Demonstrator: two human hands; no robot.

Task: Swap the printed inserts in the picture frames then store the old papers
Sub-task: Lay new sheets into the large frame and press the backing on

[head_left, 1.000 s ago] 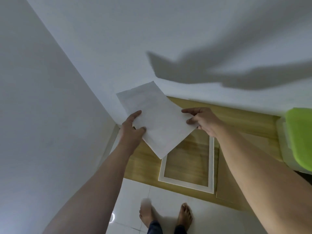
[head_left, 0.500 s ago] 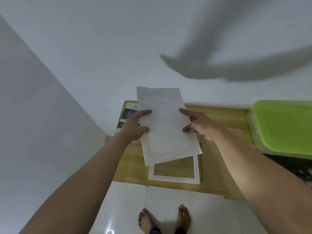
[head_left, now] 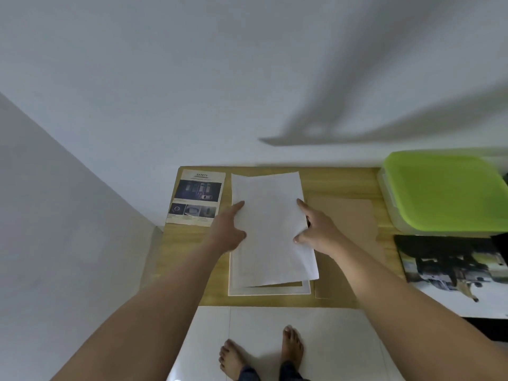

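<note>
A white sheet of paper (head_left: 270, 229), blank side up, is held by both hands over a white picture frame (head_left: 269, 292) that lies flat on the wooden table (head_left: 192, 257). My left hand (head_left: 229, 229) grips the sheet's left edge and my right hand (head_left: 316, 229) grips its right edge. Only the frame's lower border shows beneath the sheet. A printed "SAFETY" page (head_left: 196, 198) with dark photos lies at the table's back left. A brown backing board (head_left: 349, 232) lies just right of the frame.
A clear storage box with a lime-green lid (head_left: 442, 192) stands at the right. In front of it lies a large photo print (head_left: 453, 268). White walls close off the back and left. My bare feet (head_left: 261, 350) stand on white floor tiles.
The sheet has come down from in front of the wall and turned square over the frame. The view has tilted down and right, bringing the SAFETY page and photo print into sight.
</note>
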